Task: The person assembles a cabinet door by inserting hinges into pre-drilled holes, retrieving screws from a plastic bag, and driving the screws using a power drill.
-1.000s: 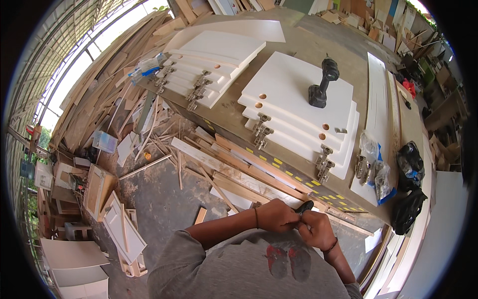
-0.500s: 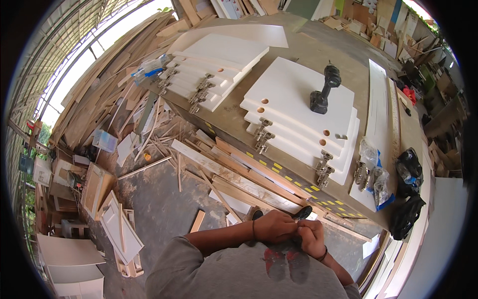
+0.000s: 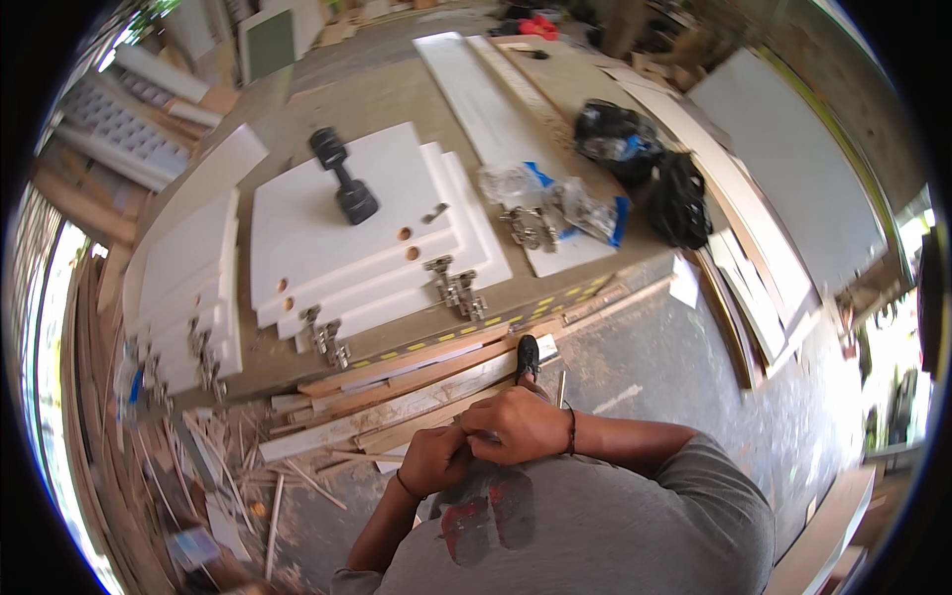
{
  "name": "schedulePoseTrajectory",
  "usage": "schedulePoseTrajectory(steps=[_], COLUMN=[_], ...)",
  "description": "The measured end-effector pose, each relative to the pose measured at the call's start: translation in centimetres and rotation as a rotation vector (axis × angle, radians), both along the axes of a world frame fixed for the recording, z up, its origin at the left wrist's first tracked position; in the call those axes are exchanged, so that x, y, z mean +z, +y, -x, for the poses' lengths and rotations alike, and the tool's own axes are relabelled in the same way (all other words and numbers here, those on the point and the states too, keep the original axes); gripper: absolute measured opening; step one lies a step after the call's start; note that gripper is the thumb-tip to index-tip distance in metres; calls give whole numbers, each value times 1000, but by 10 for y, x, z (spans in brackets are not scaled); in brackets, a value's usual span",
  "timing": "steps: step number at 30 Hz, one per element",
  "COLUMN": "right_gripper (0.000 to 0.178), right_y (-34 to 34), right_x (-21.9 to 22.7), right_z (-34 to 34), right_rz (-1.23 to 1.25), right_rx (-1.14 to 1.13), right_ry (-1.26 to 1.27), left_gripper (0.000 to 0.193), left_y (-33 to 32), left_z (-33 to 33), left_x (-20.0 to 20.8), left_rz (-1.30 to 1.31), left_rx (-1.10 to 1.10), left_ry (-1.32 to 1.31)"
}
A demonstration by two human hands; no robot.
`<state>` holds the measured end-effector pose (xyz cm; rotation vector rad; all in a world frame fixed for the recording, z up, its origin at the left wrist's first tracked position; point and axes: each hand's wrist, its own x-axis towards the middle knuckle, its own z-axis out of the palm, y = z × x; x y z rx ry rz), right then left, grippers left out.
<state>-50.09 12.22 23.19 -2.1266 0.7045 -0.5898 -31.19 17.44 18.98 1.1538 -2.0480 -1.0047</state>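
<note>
In front of my belly, my left hand and my right hand meet with fingers closed together. Whatever they pinch is hidden between the fingers. Beyond them, on a workbench, lies a stepped stack of white panels with round holes bored near the front edges. Metal cabinet hinges are fitted along that front side. A black cordless drill rests on the top panel, and a small metal piece lies near its right edge. Neither hand touches these things.
Another stack of white panels with hinges is at the left. Clear plastic bags, loose hinges and black bags sit at the bench's right. Timber strips and offcuts lie on the floor before the bench.
My view has swung to the right, so the bench and panels appear farther left. My hands stay together at my belly, still closed.
</note>
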Motion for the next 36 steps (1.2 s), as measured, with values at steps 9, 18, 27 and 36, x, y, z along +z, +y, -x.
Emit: schedulePoseTrajectory(steps=[9,18,27,36], right_gripper=[10,13,13,11], right_y=[20,18,7,5], right_x=[11,-22,-25,-24], right_z=[9,9,-8,-18], right_rz=[-88,-477,-780,-718], right_rx=[-219,-253,-54,49], right_ry=[-14,-211,-259,-275], left_gripper=[7,10,16,12], left_y=[-15,-1,21,31], left_z=[20,29,13,-3], left_x=[2,-2,1,8], left_rz=[-11,361,-82,-103], left_rx=[-62,99,256,219], left_ry=[136,178,337,392])
